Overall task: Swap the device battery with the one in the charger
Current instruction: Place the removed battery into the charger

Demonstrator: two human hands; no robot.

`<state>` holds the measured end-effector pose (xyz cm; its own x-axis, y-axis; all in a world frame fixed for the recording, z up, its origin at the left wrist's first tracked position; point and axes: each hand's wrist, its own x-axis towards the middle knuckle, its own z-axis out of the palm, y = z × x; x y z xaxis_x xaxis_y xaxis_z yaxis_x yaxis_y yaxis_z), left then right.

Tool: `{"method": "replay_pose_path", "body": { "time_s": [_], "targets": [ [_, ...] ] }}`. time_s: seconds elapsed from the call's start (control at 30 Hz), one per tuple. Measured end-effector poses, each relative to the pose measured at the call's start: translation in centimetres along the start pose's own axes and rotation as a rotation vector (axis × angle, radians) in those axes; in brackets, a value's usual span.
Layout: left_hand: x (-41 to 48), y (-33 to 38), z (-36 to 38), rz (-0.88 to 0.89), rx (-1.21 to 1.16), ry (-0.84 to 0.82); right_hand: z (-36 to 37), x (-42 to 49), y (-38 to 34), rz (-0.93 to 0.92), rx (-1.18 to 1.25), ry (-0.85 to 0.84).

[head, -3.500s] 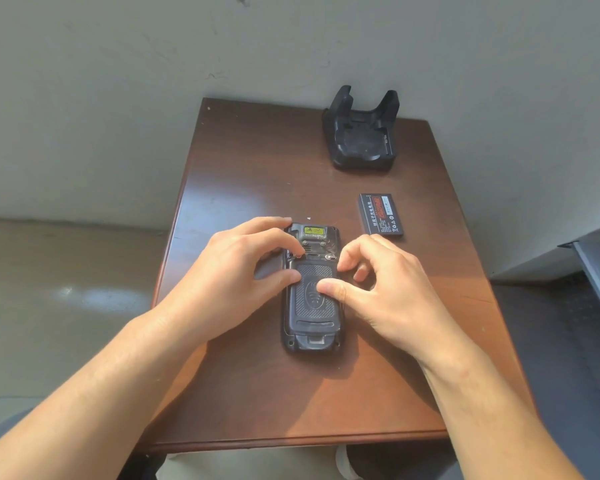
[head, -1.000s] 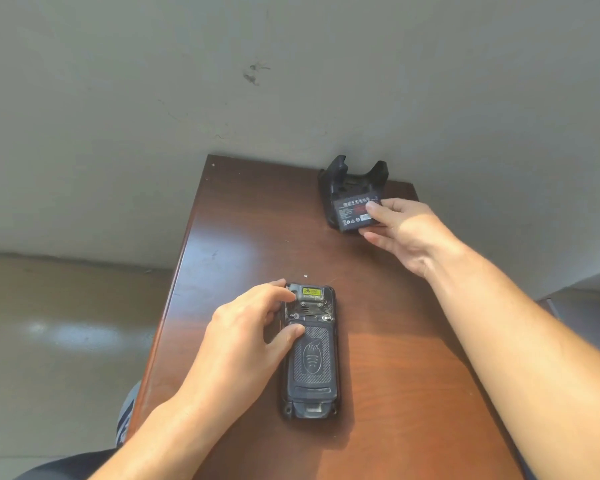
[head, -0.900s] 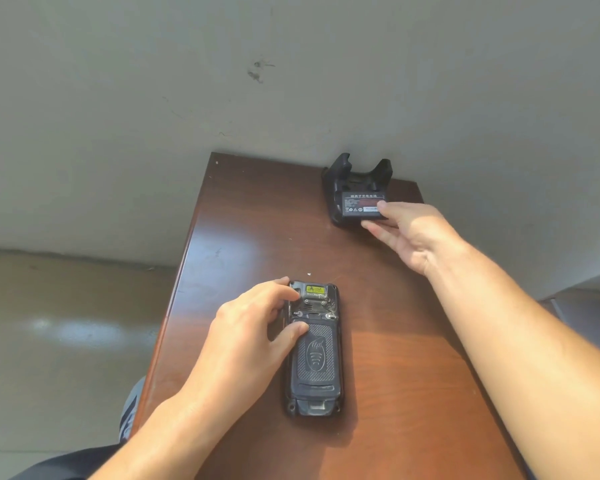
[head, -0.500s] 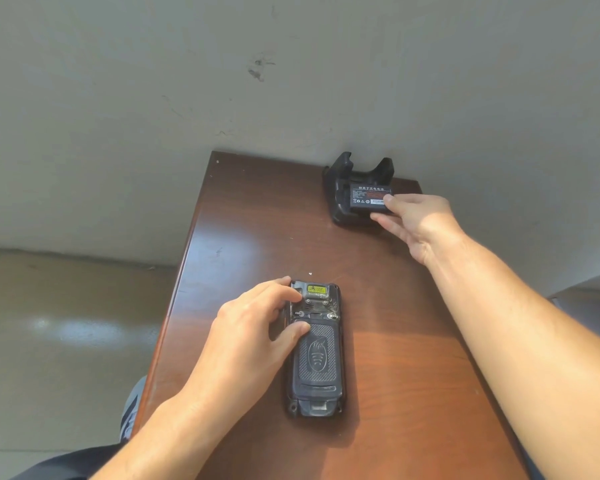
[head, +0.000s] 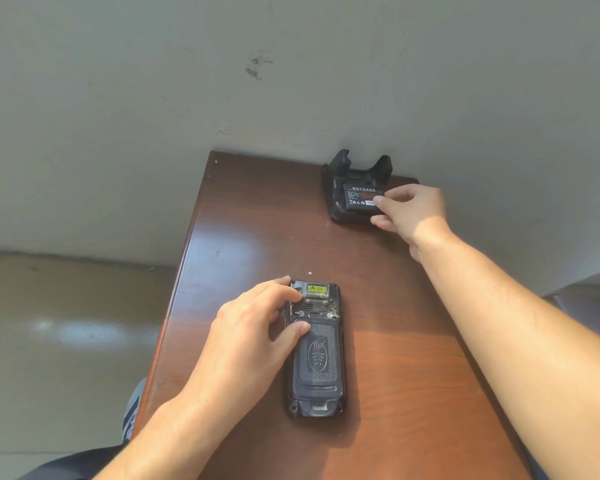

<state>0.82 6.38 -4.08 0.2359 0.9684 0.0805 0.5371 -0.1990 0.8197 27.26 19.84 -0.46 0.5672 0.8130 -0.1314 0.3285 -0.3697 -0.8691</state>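
A black handheld device (head: 316,351) lies face down on the brown table (head: 243,223), its ribbed back cover closed. My left hand (head: 253,334) rests on its upper left side, thumb on the cover and fingers at the top edge. At the table's far end a black charger cradle (head: 340,174) stands against the wall. A flat black battery (head: 361,199) with a printed label lies in the cradle's bay. My right hand (head: 411,211) pinches the battery's right end with thumb and fingers.
A grey wall rises right behind the table and to its right. The table's left edge drops to a shiny tan floor (head: 66,334). Bare wood lies between the device and the cradle.
My right hand has carried the battery from above the cradle's front down into its bay. My left hand and the device have stayed put.
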Motion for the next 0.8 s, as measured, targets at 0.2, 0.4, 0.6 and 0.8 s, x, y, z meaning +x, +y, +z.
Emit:
{"method": "replay_pose_path", "body": {
  "time_s": [0.2,0.4,0.6,0.8],
  "targets": [
    [0.0,0.0,0.0,0.004,-0.001,0.004,-1.0,-0.7,-1.7,-0.547,-0.669,-0.044],
    [0.1,0.0,0.0,0.0,0.0,-0.001,-0.2,-0.3,-5.9,-0.7,-1.248,-0.393],
    [0.2,0.0,0.0,0.0,0.003,-0.005,-0.2,0.3,-6.2,-0.736,-1.289,-0.432],
    [0.2,-0.1,0.0,0.005,0.002,-0.002,-1.0,0.7,-5.2,-0.743,-0.864,-0.441]
  ]
}}
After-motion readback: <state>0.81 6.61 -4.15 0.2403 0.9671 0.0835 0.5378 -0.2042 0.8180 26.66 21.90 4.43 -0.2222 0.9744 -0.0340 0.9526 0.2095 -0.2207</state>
